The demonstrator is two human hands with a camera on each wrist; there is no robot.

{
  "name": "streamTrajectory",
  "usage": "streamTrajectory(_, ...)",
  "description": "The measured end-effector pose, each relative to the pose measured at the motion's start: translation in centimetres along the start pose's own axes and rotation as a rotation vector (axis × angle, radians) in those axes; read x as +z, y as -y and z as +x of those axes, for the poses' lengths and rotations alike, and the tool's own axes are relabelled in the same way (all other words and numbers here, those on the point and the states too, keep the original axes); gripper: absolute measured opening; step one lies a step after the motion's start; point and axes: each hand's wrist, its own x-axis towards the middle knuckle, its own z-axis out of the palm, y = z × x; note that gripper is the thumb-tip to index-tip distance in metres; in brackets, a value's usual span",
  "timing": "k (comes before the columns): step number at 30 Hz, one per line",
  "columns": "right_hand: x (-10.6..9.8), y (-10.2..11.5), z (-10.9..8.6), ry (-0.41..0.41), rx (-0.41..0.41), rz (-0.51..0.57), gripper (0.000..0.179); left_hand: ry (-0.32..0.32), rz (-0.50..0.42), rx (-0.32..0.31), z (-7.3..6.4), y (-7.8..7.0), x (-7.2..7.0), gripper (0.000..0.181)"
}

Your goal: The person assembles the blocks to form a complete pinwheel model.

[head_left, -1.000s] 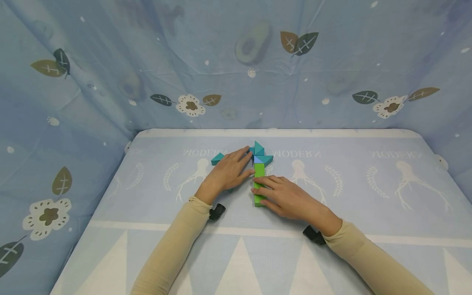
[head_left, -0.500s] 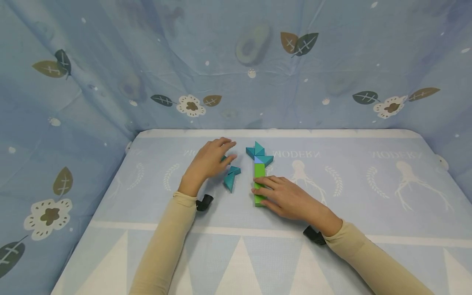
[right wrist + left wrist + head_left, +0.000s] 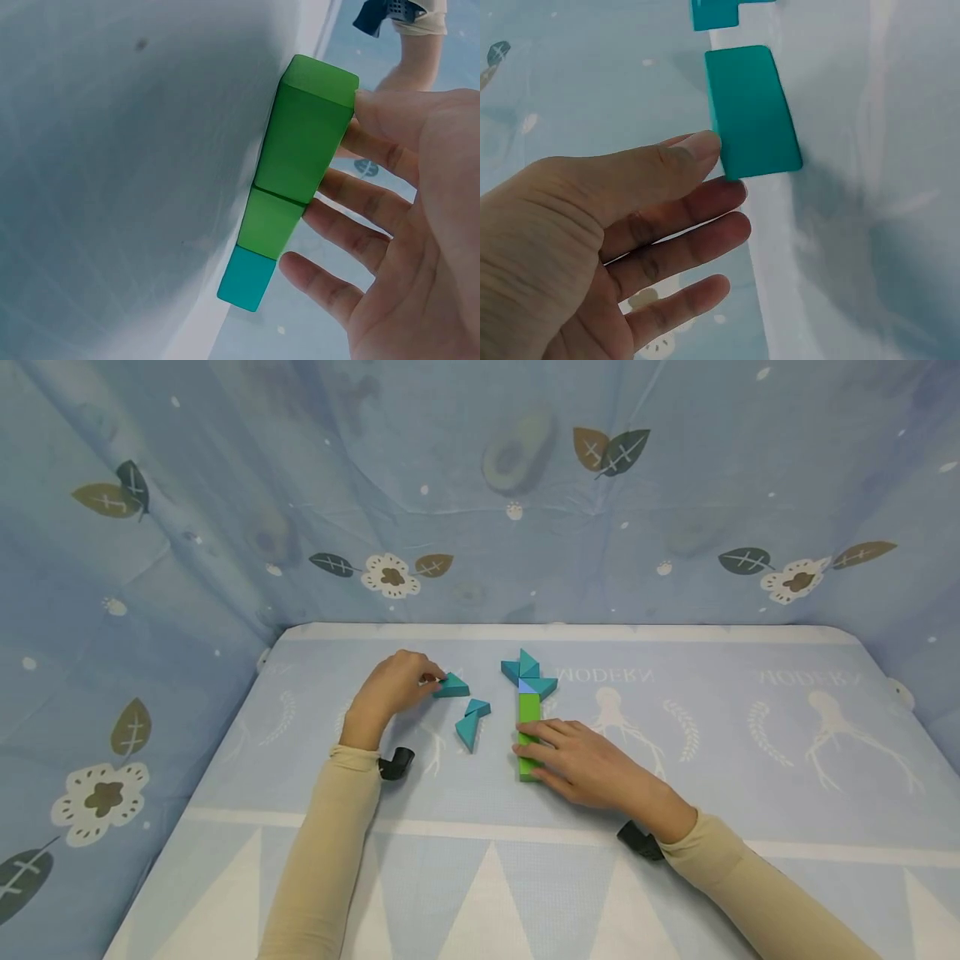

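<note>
In the head view my left hand (image 3: 396, 692) pinches the left end of a teal triangular block (image 3: 454, 688). The left wrist view shows the thumb (image 3: 694, 150) against that block's near edge, the other fingers spread below. My right hand (image 3: 581, 758) rests with extended fingers on a line of green blocks (image 3: 529, 707). In the right wrist view its thumb and fingertips touch the side of the green blocks (image 3: 306, 142). At the line's far end sit a small light-blue triangle (image 3: 527, 687) and several teal triangular blocks (image 3: 530, 665).
Two loose teal triangular blocks (image 3: 468, 725) lie touching between the left hand and the green line. The patterned tabletop (image 3: 720, 727) ends at a blue printed cloth (image 3: 465, 527) behind and at the sides. A black wrist camera (image 3: 397, 764) sits on each wrist.
My left hand has moved left, away from the teal blocks at the line's end, and has taken hold of the loose teal triangular block. My right hand has stayed on the green blocks.
</note>
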Motion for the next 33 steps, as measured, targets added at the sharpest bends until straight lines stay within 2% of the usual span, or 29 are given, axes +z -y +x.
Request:
streamTrajectory(3, 0.0, -0.1, 0.0, -0.011, -0.006, -0.015, 0.037, 0.005, -0.009, 0.012, 0.1, 0.0, 0.2, 0.026)
streamTrajectory(12, 0.0, -0.2, -0.1, -0.035, 0.018, 0.002, 0.044, -0.040, -0.019, 0.050, 0.1, -0.1, 0.4, 0.023)
streamTrajectory(20, 0.1, -0.3, 0.0, -0.027, 0.011, -0.009, 0.039, -0.042, -0.009, 0.037, 0.3, -0.1, 0.5, 0.022)
streamTrajectory(26, 0.2, -0.3, 0.0, -0.045, 0.001, -0.008, 0.040, -0.042, 0.011, 0.047, 0.4, -0.4, 0.7, 0.023)
streamTrajectory(33, 0.2, -0.3, 0.0, -0.020, 0.019, 0.021, 0.039, -0.087, 0.066, 0.092, 0.7, -0.9, 1.4, 0.023)
